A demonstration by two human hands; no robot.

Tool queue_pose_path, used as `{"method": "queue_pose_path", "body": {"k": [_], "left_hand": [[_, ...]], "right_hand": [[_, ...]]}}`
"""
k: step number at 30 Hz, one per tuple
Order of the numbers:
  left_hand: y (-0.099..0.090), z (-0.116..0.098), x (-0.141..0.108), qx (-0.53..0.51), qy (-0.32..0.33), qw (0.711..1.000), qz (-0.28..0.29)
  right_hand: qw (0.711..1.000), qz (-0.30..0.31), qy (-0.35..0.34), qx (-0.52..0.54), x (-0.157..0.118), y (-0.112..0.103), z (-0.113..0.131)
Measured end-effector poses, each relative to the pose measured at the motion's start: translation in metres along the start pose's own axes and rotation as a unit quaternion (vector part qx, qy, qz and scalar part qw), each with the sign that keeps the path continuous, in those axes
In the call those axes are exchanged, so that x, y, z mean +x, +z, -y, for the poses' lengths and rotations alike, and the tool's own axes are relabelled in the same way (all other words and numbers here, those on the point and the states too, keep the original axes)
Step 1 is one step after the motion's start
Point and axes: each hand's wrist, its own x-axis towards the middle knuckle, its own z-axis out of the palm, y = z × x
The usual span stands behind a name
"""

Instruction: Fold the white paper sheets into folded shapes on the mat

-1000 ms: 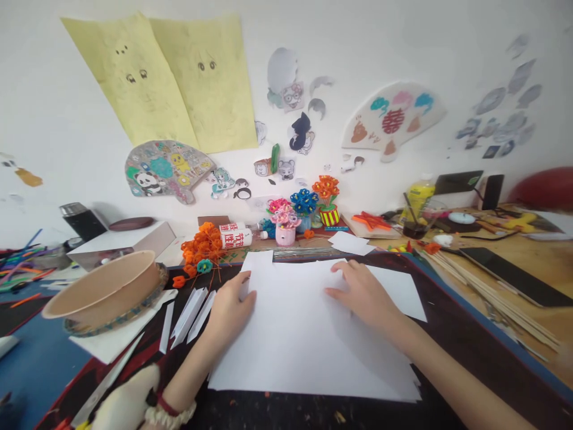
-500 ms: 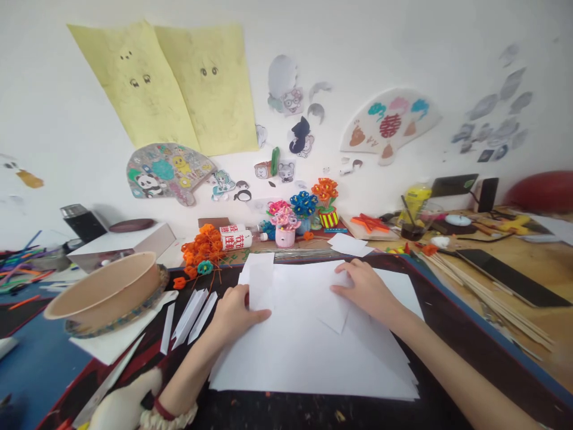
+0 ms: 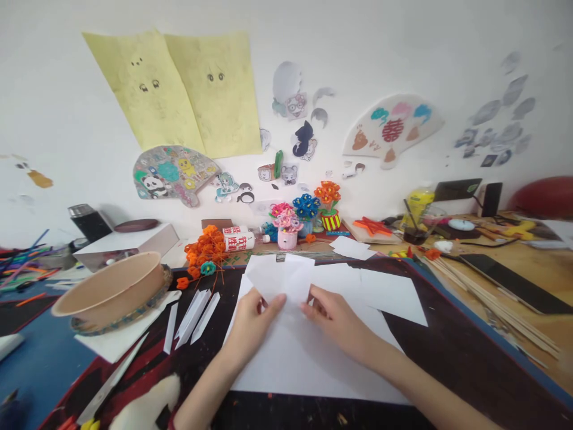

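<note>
Small white paper pieces (image 3: 290, 278) are held up over larger white sheets (image 3: 308, 364) on the dark mat. My left hand (image 3: 255, 316) grips their left side between thumb and fingers. On the right side, my right hand (image 3: 333, 316) pinches the paper with bent fingers. Whether the held paper is one folded piece or two pieces cannot be told. Another white sheet (image 3: 396, 292) lies at an angle to the right. Several narrow folded white strips (image 3: 192, 316) rest left of my left hand.
A beige oval tray (image 3: 107, 286) and scissors (image 3: 111, 382) are at the left. Orange flowers (image 3: 206, 248), flower pots (image 3: 287, 237) and bottles (image 3: 239, 240) stand along the back. Thin wooden sticks (image 3: 496, 304) and a black flat device (image 3: 514, 280) lie at the right.
My right hand has moved left and down, bringing paper beside my left hand. Both hands now hold the small paper up. The large sheets have shifted, with one angled further right.
</note>
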Motion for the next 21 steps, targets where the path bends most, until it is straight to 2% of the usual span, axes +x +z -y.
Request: {"method": "queue_pose_path", "body": {"k": [2,4,7,12,16,18,19,21], "left_hand": [[0.006,-0.004,-0.003,0.032,0.043,0.998,0.027],[0.008,-0.008,-0.006,0.063,0.081,0.993,0.056],[0.005,-0.012,-0.009,0.104,0.109,0.986,0.075],[0.001,-0.008,-0.011,0.185,0.065,0.974,0.115],[0.0,-0.004,-0.013,0.199,0.12,0.965,0.125],[-0.007,-0.003,-0.012,0.193,0.152,0.965,0.091],[-0.012,-0.003,-0.01,0.193,0.155,0.968,0.044],[-0.025,0.001,-0.005,0.176,0.123,0.97,-0.11]], "right_hand": [[0.997,-0.051,0.005,-0.054,-0.002,0.001,0.003],[0.995,-0.068,0.004,-0.079,-0.002,-0.002,0.004],[0.999,-0.031,-0.008,-0.042,-0.002,-0.009,0.005],[0.999,0.017,-0.03,-0.002,-0.002,-0.006,0.002],[0.996,0.044,-0.026,0.075,-0.003,0.001,-0.003],[0.992,0.056,-0.014,0.113,-0.003,0.002,-0.004],[0.991,0.056,-0.008,0.124,-0.002,0.002,-0.004],[0.994,0.038,0.015,0.105,0.004,0.001,-0.005]]}}
